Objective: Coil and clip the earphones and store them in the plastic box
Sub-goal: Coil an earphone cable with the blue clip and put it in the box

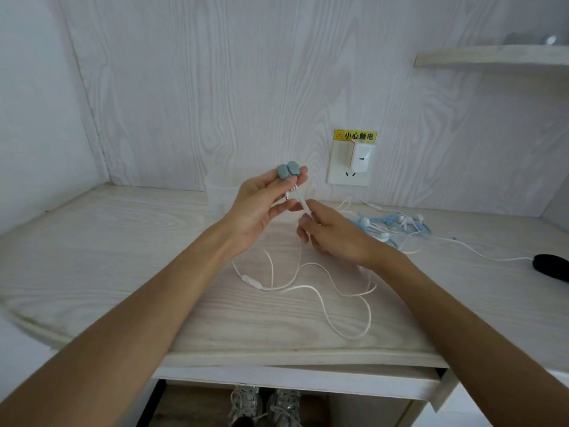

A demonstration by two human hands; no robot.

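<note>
Left hand (261,204) pinches the grey-green clip (288,171) with the plug end; right hand (332,232) grips the white earphone cord (308,288), whose slack sprawls at 6 o'clock. Plastic box (220,192) sits at 11. Risk: loose loops snagging, tangling the coil.

White earphones (308,288) sprawl uncoiled at desk centre; grey-green clip (288,171) raised at 12 o'clock; clear plastic box (218,192) at 11.

A grey-green clip (288,171) is being pinched by the left hand (261,204) above the bench (123,257). The white earphone cable (323,291), lying looped on the bench, is being held by the right hand (334,232). Blue earphones (391,224) are lying beyond, near a clear plastic box (220,192).
</note>
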